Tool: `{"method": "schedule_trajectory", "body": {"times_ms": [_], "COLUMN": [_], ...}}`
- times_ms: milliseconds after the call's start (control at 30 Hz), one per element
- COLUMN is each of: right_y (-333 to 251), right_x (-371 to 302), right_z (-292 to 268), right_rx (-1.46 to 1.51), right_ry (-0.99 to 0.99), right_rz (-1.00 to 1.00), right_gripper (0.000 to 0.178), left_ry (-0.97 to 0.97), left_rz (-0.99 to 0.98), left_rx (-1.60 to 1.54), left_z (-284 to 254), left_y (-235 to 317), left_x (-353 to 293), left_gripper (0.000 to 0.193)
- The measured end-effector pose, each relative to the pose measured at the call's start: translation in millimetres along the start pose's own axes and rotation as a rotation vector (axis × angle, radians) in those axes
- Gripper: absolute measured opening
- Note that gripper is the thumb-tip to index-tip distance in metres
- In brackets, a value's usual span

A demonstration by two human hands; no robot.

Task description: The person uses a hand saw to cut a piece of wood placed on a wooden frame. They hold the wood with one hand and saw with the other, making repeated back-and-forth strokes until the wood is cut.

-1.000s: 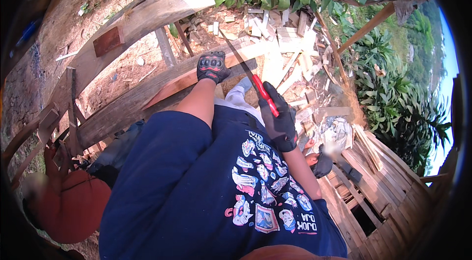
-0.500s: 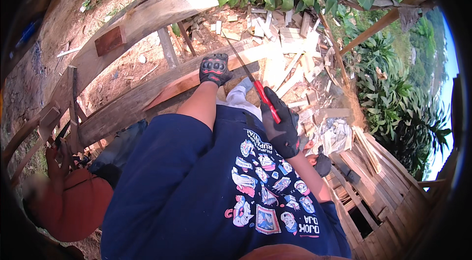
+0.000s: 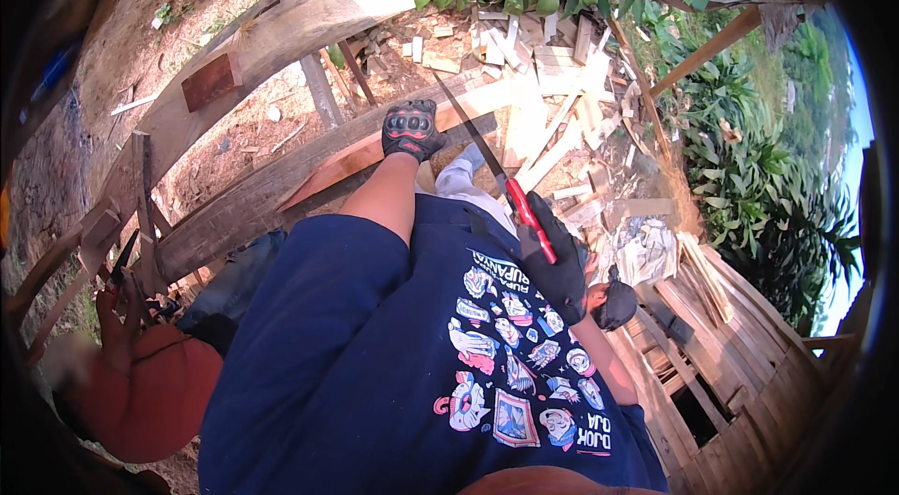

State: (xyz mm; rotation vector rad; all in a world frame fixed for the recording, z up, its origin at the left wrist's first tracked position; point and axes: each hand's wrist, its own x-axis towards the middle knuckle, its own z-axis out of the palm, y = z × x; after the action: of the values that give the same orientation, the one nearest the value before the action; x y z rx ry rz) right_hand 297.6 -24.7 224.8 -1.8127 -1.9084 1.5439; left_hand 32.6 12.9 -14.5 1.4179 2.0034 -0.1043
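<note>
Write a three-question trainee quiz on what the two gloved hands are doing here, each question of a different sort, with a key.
1. True or false: the left hand rests on the long wooden beam.
2. Multiple choice: what does the right hand hold? A) a red-handled saw B) a hammer C) a paint brush
3. Fill in: the saw blade points away from the body toward the pile of wood ______ on the ground.

Key: 1 true; 2 A, the right hand's grip is closed around the red handle; 3 offcuts.
</note>
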Motion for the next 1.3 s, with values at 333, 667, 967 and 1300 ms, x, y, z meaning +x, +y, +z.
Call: {"method": "schedule_trajectory", "body": {"times_ms": [333,667,967,1300], "right_y": [11.7,-6.7,19.0,-6.0], "right_x": [139.5,-6.8,116.9,38.0], "right_z": [82.9,-4.4,70.9,23.1], "right_rx": [-0.168,-0.007,-0.220,-0.056], "right_ry": [0.069,0.027,0.030,0.080], "right_rz": [-0.350,-0.028,-0.299,-0.186], "right_gripper": [0.050,0.052,0.052,0.048], "left_ry": [-0.020,0.003,0.003,0.012], "left_rz": [0.017,-0.002,0.046,0.039], "left_rx": [-0.013,0.002,0.005,0.003], "left_z": [-6.9,-3.2,0.6,7.1], "left_y": [3.7,2.0,-2.0,-5.0], "left_x": [-2.0,-1.4,-0.9,1.5], "left_gripper": [0.057,0.055,0.054,0.054]}}
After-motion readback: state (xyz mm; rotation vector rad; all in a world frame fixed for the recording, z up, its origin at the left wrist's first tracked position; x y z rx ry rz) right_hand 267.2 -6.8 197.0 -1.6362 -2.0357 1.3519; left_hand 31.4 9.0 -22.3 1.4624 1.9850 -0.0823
